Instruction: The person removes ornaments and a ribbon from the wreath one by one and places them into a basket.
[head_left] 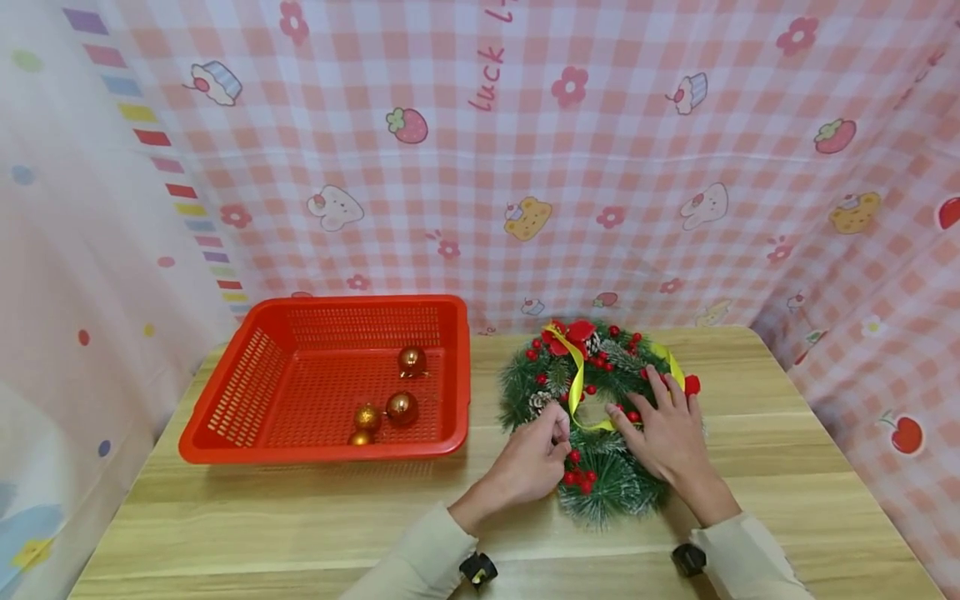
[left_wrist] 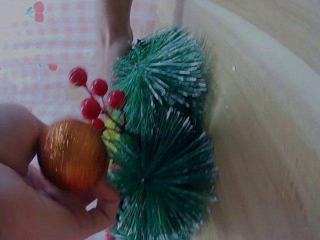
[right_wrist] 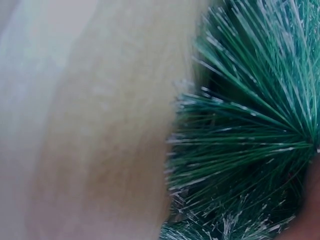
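Observation:
A green wreath [head_left: 603,496] lies on the table at the right, trimmed with red berries [head_left: 581,477], pine cones, red flowers and a yellow ribbon [head_left: 576,375]. My left hand [head_left: 528,454] is at the wreath's left inner side. In the left wrist view it holds a copper-gold bauble [left_wrist: 73,155] between thumb and fingers, beside a sprig of red berries [left_wrist: 91,108]; the head view hides this bauble. My right hand [head_left: 667,429] rests with spread fingers on the wreath's right side. The right wrist view shows mostly frosted green needles [right_wrist: 250,135].
A red plastic basket [head_left: 457,400] stands on the left of the wooden table [head_left: 315,525]. Several gold baubles [head_left: 402,407] lie in its right half. A pink checked curtain [head_left: 465,192] hangs behind the table, with more cloth at both sides.

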